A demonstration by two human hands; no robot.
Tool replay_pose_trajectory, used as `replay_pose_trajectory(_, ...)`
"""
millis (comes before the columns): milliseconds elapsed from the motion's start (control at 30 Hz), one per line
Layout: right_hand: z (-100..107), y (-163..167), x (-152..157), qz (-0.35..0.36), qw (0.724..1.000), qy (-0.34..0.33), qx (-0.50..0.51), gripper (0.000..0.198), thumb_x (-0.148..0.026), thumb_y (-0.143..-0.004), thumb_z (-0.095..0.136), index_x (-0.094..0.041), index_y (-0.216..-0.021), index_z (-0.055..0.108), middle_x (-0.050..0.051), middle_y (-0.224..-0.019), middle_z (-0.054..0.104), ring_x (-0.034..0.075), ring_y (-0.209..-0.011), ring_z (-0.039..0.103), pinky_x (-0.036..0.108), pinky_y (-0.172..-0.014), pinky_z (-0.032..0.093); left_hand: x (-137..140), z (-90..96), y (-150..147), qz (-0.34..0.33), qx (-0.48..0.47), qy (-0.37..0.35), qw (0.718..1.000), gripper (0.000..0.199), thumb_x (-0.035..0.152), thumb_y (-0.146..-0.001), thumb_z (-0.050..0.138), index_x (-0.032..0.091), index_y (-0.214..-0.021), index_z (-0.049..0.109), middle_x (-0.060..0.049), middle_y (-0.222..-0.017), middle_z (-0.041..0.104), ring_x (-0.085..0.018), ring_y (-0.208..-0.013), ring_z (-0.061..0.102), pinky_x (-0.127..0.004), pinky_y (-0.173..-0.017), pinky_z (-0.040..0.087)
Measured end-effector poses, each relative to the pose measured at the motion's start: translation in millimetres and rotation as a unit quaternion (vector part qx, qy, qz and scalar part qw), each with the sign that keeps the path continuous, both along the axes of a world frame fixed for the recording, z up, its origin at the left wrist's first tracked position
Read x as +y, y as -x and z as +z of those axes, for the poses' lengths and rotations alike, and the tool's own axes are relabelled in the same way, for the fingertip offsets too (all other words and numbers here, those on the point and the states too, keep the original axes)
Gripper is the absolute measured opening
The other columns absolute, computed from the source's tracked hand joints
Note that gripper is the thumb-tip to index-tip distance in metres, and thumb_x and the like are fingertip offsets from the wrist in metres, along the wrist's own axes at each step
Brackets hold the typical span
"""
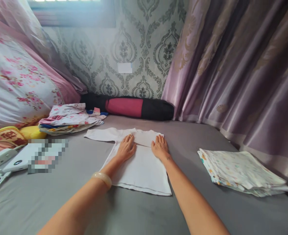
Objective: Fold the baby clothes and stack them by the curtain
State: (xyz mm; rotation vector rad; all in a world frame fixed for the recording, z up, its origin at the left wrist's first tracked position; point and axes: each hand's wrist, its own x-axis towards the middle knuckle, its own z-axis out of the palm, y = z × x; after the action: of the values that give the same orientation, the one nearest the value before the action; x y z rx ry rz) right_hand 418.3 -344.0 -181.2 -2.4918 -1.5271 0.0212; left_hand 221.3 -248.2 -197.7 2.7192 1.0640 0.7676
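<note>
A small white long-sleeved shirt (139, 169) lies flat on the grey bed sheet (85, 195). Its left sleeve stretches out to the left, while the right sleeve is folded inward across the chest. My left hand (126, 148) rests flat on the upper chest near the collar, fingers extended. At the shirt's right shoulder, on the folded sleeve, my right hand (160, 147) lies palm down with its fingers stretched out. A pale bangle (102, 179) circles my left wrist. Neither hand grips the cloth.
Stacks of folded clothes stand at the right (242, 169) and back left (70, 116). A black and red roll-shaped bag (126, 107) lies along the wall. A power strip (2, 158), a white device (24, 156) with cables and a yellow cushion (9, 138) sit at left.
</note>
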Motion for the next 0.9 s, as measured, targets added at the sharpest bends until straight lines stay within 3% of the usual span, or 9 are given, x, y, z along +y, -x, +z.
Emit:
replay_pose_trajectory(267,3,2,1,-0.005,0.999,0.039,-0.026,0.061,-0.036,-0.099,0.025,-0.001,-0.149,0.030,0.016,-0.158,0.024,0.026,-0.146,0.016,0.037,-0.117,0.012,-9,3.1,-9,0.084,0.106,0.032,0.990,0.055,0.040,-0.097,0.034,0.006,-0.140,0.041,-0.022,-0.147,0.042,-0.032,-0.138,0.034,-0.044,-0.112,0.028)
replay_pose_trajectory(400,10,1,2,-0.008,0.998,0.065,-0.016,0.062,-0.036,-0.099,0.023,-0.001,-0.150,0.027,0.016,-0.159,0.021,0.027,-0.147,0.015,0.039,-0.117,0.014,-10,11.1,-10,0.085,0.125,0.048,0.987,0.057,0.041,-0.097,0.032,0.003,-0.139,0.040,-0.024,-0.145,0.042,-0.034,-0.137,0.035,-0.043,-0.112,0.026)
replay_pose_trajectory(533,23,8,6,-0.005,0.997,0.080,-0.014,0.058,-0.032,-0.098,0.026,-0.005,-0.149,0.030,0.016,-0.159,0.022,0.028,-0.146,0.017,0.049,-0.117,0.010,-5,24.5,-5,0.066,0.155,0.083,0.982,0.054,0.041,-0.096,0.037,0.008,-0.138,0.041,-0.021,-0.143,0.043,-0.032,-0.135,0.038,-0.040,-0.109,0.030)
replay_pose_trajectory(633,30,28,12,0.060,0.997,0.050,-0.023,0.056,-0.029,-0.098,0.026,-0.011,-0.151,0.029,0.013,-0.160,0.020,0.024,-0.147,0.012,0.049,-0.117,0.003,-8,33.5,3,0.058,0.175,0.090,0.979,0.053,0.038,-0.093,0.042,0.010,-0.139,0.039,-0.022,-0.147,0.036,-0.032,-0.135,0.037,-0.040,-0.106,0.032)
replay_pose_trajectory(767,29,64,29,0.159,0.985,0.059,0.031,0.057,-0.036,-0.099,0.020,-0.017,-0.152,0.029,0.008,-0.160,0.019,0.022,-0.148,0.011,0.047,-0.118,0.006,-25,37.1,17,0.023,0.188,0.090,0.978,0.048,0.033,-0.092,0.043,0.009,-0.133,0.046,-0.022,-0.135,0.049,-0.030,-0.125,0.048,-0.039,-0.102,0.038)
replay_pose_trajectory(833,26,77,41,0.169,0.982,0.068,0.051,0.058,-0.037,-0.099,0.018,-0.016,-0.152,0.027,0.007,-0.161,0.017,0.022,-0.148,0.011,0.048,-0.118,0.005,-37,35.7,23,0.029,0.198,0.099,0.975,0.049,0.036,-0.093,0.040,0.007,-0.133,0.047,-0.023,-0.137,0.049,-0.032,-0.128,0.046,-0.043,-0.104,0.036)
replay_pose_trajectory(900,23,83,54,0.162,0.982,0.073,0.063,0.059,-0.037,-0.099,0.017,-0.015,-0.153,0.025,0.007,-0.161,0.016,0.022,-0.148,0.010,0.049,-0.118,0.005,-49,33.3,27,0.055,0.208,0.110,0.970,0.055,0.039,-0.096,0.035,0.004,-0.138,0.044,-0.025,-0.147,0.040,-0.036,-0.138,0.035,-0.051,-0.109,0.030)
